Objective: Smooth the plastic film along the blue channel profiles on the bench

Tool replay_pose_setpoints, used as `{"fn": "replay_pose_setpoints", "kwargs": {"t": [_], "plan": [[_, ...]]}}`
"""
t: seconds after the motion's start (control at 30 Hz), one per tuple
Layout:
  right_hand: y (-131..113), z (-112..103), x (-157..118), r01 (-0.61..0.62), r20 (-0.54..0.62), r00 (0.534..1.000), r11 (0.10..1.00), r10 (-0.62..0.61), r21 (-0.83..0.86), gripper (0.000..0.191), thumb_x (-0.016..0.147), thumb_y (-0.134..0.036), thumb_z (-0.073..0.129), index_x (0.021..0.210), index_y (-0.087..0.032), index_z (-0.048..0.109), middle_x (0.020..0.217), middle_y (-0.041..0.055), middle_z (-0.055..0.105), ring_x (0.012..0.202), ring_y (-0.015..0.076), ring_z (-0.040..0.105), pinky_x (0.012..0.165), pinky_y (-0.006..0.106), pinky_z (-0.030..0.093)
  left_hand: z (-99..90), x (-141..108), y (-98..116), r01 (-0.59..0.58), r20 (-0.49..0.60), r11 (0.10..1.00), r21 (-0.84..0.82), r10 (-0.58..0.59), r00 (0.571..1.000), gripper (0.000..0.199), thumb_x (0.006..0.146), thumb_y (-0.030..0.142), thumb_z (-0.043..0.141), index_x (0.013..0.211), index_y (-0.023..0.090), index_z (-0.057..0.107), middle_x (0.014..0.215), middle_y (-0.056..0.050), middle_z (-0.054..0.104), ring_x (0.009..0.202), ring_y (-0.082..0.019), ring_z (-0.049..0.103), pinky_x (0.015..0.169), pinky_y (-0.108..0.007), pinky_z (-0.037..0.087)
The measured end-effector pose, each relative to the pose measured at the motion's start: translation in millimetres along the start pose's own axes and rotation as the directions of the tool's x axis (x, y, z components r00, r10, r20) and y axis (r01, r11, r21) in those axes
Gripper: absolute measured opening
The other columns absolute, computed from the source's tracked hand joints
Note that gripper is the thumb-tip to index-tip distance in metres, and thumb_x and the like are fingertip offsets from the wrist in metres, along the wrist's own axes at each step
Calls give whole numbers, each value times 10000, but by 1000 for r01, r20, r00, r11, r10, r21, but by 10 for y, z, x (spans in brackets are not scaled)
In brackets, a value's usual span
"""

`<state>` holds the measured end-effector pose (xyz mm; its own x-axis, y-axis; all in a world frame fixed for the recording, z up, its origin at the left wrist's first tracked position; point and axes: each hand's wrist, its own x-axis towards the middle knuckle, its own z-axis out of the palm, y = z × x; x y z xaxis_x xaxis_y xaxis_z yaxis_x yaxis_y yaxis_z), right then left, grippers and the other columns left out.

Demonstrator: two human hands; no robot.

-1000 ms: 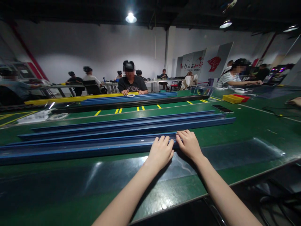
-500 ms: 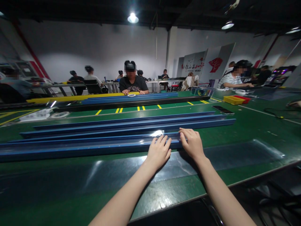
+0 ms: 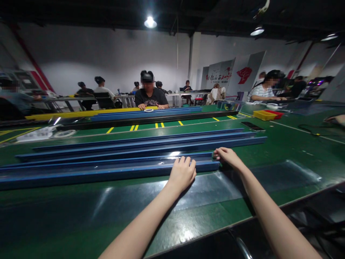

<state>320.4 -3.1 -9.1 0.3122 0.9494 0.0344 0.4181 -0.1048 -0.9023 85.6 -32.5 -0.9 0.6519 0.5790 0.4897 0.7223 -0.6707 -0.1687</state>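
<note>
My left hand [image 3: 183, 172] lies over the near wall of a long blue channel [image 3: 113, 175], its bent fingers reaching inside and holding it down. At the channel's right end, my right hand [image 3: 228, 157] has its fingertips pinched together on what looks like the end of a clear plastic strip [image 3: 174, 154]. That strip lies inside the channel and shines under the lamps; its edge is partly hidden by my fingers. Nearer to me, a wide sheet of clear film [image 3: 151, 192] lies flat beneath my forearms.
Several more blue channels [image 3: 134, 145] lie parallel just beyond. A phone [image 3: 252, 126], a yellow tray [image 3: 265, 115] and a black channel [image 3: 151, 120] are farther back on the green table [image 3: 291, 147]. Across it sits a co-worker [image 3: 151, 95] with both hands near a roll of tape [image 3: 148, 110].
My right hand has moved right, from lying on the channel to a pinch at its end. My left hand stays on the channel, with its fingers more bent.
</note>
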Motion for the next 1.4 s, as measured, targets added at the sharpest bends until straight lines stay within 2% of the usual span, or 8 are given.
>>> {"fn": "replay_pose_setpoints", "kwargs": {"t": [0.1,0.2,0.4,0.6,0.73,0.97,1.4], "plan": [[122,-1,39,1,120,993,998,-9,62,374,698,-500,453,589,-157,556,552,15,552,482,89,438,490,226,322,20,51,19,-14,-13,1000,15,14,1000,157,813,245,399,841,152,522,849,-74,547,816,-217,494,667,-333,392],[171,21,15,64,130,989,994,-75,87,444,688,-577,446,602,-156,557,559,7,532,508,87,426,501,225,315,46,45,33,-10,-25,1000,17,11,1000,172,818,261,394,853,149,519,848,-75,541,811,-219,487,660,-334,386],[116,28,-62,230,177,957,973,-228,10,437,655,-596,495,564,-170,526,587,-3,509,593,104,450,603,229,340,56,-39,7,-12,-23,1000,-20,12,1000,218,816,253,401,974,145,506,935,-81,548,878,-215,478,723,-332,380],[87,-2,-87,228,184,956,974,-227,15,423,632,-590,523,547,-176,505,547,-24,467,536,89,409,553,232,322,36,-72,-48,18,-45,999,-35,-20,999,261,816,257,418,1048,167,498,1114,-109,505,1023,-231,436,797,-349,360],[121,-4,-59,222,187,955,973,-230,62,391,622,-557,558,569,-171,528,565,-16,499,540,89,423,554,236,330,38,-83,-80,80,-29,997,-20,-81,996,247,827,283,409,1018,166,514,1029,-94,545,965,-231,464,769,-357,365],[168,4,-26,194,158,964,973,-212,121,319,585,-476,635,622,-170,554,592,-9,540,566,96,460,579,238,354,58,-90,-92,72,-8,997,3,-72,997,190,847,280,393,933,177,527,938,-62,570,882,-210,487,710,-330,362],[124,-7,-39,213,171,962,977,-213,16,383,612,-558,559,591,-176,554,605,2,545,603,112,488,620,236,373,67,-96,-95,55,0,998,-23,-55,998,191,862,271,371,917,165,521,869,-55,584,799,-190,507,666,-316,337]]}}
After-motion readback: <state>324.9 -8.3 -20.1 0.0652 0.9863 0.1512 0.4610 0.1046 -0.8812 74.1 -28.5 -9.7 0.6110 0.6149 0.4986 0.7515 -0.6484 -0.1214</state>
